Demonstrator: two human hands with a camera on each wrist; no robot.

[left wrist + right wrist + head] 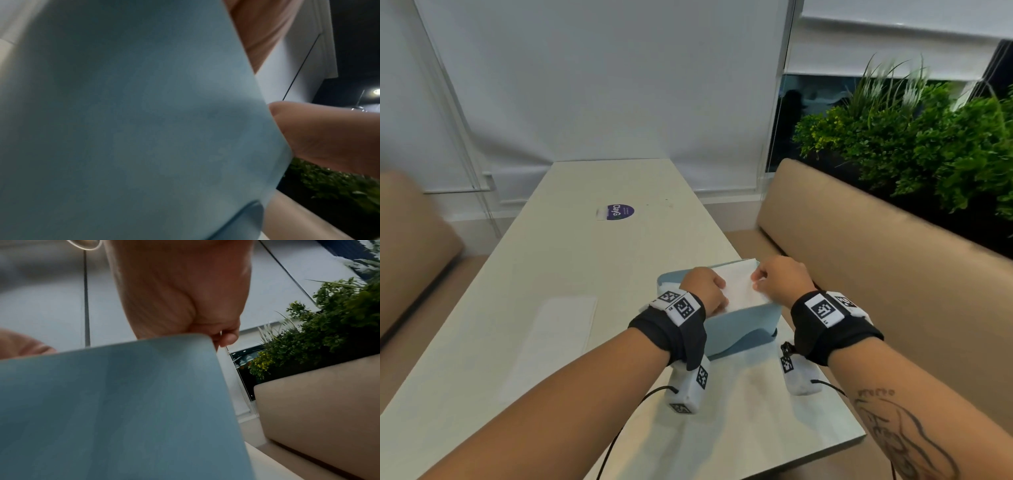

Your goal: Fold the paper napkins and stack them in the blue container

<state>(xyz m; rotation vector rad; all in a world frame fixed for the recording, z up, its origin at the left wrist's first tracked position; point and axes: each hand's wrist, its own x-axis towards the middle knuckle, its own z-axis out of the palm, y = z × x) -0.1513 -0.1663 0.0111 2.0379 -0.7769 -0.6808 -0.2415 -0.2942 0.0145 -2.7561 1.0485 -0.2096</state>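
Observation:
A light blue container stands on the white table near its right side. A folded white napkin lies across its top opening. My left hand holds the napkin's left edge with curled fingers. My right hand pinches its right edge. In the left wrist view the container wall fills most of the picture, with one finger past its edge. In the right wrist view my curled fingers sit at the container's rim. Another napkin lies flat on the table to the left.
The long white table carries a purple sticker further back. Beige benches run along the right and left sides. Green plants stand behind the right bench. The table's near right corner is close to my right forearm.

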